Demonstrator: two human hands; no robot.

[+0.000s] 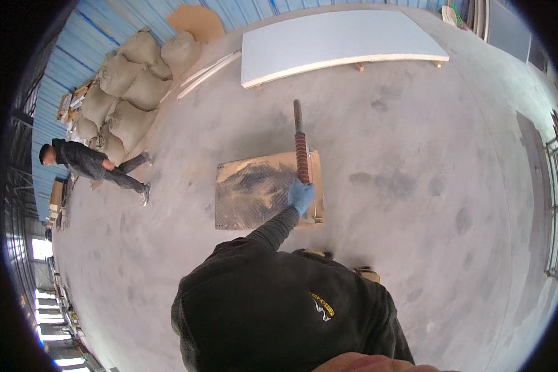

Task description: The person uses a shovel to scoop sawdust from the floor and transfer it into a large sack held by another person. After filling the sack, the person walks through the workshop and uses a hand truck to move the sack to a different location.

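My left hand (301, 197), in a blue glove, is closed around the lower end of a long metal bar (297, 115). Red-and-black wrapping covers part of the bar above my glove, and its bare grey end points away from me. Beneath the bar lies a worn rectangular plate (248, 198) with a ridged, dark-stained surface. Along the plate's right side runs a tan strip (318, 170) with a thin rod. Whether the bar touches the plate is hidden by my hand. My right hand is out of sight; only that side's dark sleeve shows.
A large white panel (341, 43) rests on small wooden blocks ahead. Stuffed sacks (130, 80) are piled at the far left by the blue wall, with pale strips (208, 74) beside them. Another person (93, 164) walks at the left. My shoes (367, 273) stand near the plate.
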